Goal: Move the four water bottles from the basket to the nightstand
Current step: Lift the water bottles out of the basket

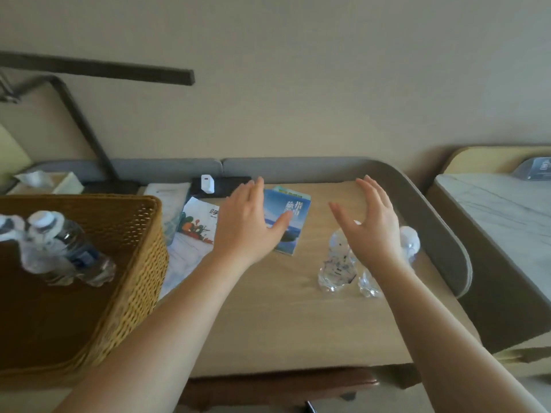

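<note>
Both bottles (338, 263) beneath right grip (371, 225)

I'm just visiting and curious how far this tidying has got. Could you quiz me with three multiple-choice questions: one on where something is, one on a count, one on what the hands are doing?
1. Where is the blue booklet?
A. in the basket
B. on the nightstand, partly under the left hand
C. on the marble top

2. How many bottles are in the wicker basket?
A. none
B. two
C. four

3. What is the right hand doing?
A. open, holding nothing
B. gripping a bottle
C. pinching a cap

Answers: B, the left hand overlaps it on the nightstand; B, one bottle and another at the frame edge; A, fingers straight above the standing bottle.
</note>
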`<state>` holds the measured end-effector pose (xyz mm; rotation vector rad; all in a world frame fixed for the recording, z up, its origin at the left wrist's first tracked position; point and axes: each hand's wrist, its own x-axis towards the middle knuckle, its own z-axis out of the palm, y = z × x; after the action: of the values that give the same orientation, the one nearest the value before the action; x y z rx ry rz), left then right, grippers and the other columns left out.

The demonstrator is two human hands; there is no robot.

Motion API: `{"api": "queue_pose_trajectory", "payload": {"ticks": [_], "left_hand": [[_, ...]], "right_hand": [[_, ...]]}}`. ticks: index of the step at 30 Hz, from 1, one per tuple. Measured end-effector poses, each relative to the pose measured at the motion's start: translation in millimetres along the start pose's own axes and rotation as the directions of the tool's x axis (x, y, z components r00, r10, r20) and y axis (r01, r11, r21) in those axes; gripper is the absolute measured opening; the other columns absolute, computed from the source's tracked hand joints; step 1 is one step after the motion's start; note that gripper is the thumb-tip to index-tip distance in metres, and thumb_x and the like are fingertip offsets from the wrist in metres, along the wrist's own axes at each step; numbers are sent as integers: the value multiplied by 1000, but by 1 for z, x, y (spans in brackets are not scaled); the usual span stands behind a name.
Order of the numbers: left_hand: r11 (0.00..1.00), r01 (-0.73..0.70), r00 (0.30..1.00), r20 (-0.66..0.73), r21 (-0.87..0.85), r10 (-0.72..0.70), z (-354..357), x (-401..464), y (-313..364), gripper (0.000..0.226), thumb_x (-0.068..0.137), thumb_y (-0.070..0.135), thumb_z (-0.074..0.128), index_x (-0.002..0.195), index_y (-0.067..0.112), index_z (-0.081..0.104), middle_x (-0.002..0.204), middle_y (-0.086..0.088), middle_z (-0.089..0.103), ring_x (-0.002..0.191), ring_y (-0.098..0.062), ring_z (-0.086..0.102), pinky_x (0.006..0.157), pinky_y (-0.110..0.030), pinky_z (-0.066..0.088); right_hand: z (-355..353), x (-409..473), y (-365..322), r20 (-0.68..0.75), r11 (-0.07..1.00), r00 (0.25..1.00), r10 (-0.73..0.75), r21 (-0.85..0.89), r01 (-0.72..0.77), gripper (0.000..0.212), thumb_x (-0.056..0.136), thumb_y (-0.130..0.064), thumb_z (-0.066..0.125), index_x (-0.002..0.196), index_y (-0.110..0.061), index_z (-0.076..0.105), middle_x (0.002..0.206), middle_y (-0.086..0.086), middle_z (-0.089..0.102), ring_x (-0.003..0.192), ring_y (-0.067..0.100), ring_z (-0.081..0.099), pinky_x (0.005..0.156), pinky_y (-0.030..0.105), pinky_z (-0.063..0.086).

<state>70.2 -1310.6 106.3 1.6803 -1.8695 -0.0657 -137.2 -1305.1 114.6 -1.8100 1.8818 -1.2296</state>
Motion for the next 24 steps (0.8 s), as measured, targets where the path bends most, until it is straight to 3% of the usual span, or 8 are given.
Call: {"api": "queue_pose_trajectory", "payload": {"ticks": [4, 9, 12, 16, 19, 24], "left_hand": [[991, 34, 992, -122, 128, -18, -58, -7, -63, 78, 89, 56, 52, 146, 5, 36, 146, -14, 45, 137, -29, 38, 112, -41, 30], [972, 135, 978, -184, 192, -99, -127, -32, -169, 79, 88, 61, 47, 146, 9, 35, 148, -12, 44, 139, -28, 37, 112, -46, 31], [964, 177, 972, -191, 198, -139, -165, -48, -241, 80, 88, 64, 46, 147, 12, 33, 150, -11, 42, 140, -28, 36, 113, -48, 31], [957, 208, 967, -187, 202, -171, -209, -60, -325, 80, 86, 63, 49, 146, 12, 35, 147, -11, 46, 136, -29, 41, 110, -50, 34], [954, 240, 965, -152, 178, -214, -224, -62, -372, 83, 82, 62, 55, 146, 14, 34, 147, -10, 45, 136, -29, 40, 109, -50, 34], [954, 294, 955, 29, 64, -297, -215, -60, -422, 101, 71, 73, 62, 149, 25, 21, 156, -2, 33, 142, -25, 32, 110, -52, 28]], "right_hand": [[59, -8, -68, 80, 991, 988, -130, 15, 129, 61, 87, -47, 58, 139, -18, 44, 152, -5, 32, 142, 14, 25, 108, 26, 24], [153, -47, -155, 187, 970, 954, -236, 97, 221, 63, 86, -51, 55, 140, -20, 42, 153, -3, 31, 141, 17, 27, 110, 39, 31], [219, -73, -210, 229, 961, 934, -275, 94, 261, 66, 86, -55, 53, 142, -22, 38, 154, -3, 28, 141, 20, 26, 109, 40, 30], [290, -98, -267, 283, 968, 926, -251, 93, 234, 69, 85, -56, 54, 143, -26, 34, 155, -4, 26, 141, 19, 25, 109, 42, 30], [327, -111, -289, 314, 976, 924, -218, 74, 205, 75, 82, -59, 57, 144, -25, 32, 154, -3, 27, 140, 20, 27, 105, 36, 30], [362, -117, -296, 422, 996, 902, -90, 29, 86, 97, 69, -66, 66, 147, -25, 24, 155, 1, 25, 141, 21, 26, 109, 41, 28]]}}
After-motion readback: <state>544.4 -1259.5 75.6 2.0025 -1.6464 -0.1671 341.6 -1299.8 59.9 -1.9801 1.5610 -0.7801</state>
